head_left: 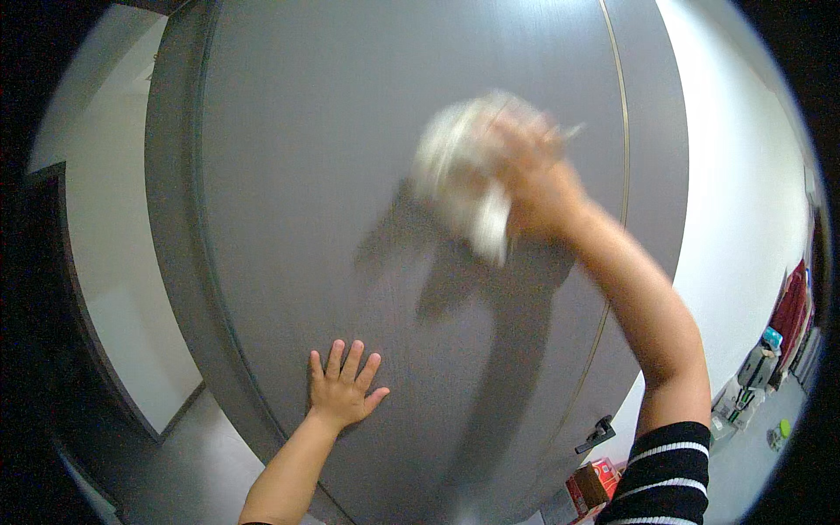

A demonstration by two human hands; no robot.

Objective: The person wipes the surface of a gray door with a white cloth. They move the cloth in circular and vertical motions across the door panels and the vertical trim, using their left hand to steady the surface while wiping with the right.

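Observation:
A tall grey door (350, 219) fills the middle of the view. Low on it, my left hand (343, 389) lies flat with its fingers spread, holding nothing. Higher up and to the right, my right hand (538, 179) grips a white cloth (451, 162) against or close to the door's surface. Motion smears both the cloth and the fingers around it. A loose end of the cloth hangs down below the hand. Shadows of my right arm and the cloth fall across the door.
A dark door handle (597, 435) sticks out at the lower right. Near it, red boxes (593, 486) stand on the floor. White wall (735, 175) runs along the right side, with bags and dark red fabric (790, 302) farther off. A dark doorway (61, 297) is at the left.

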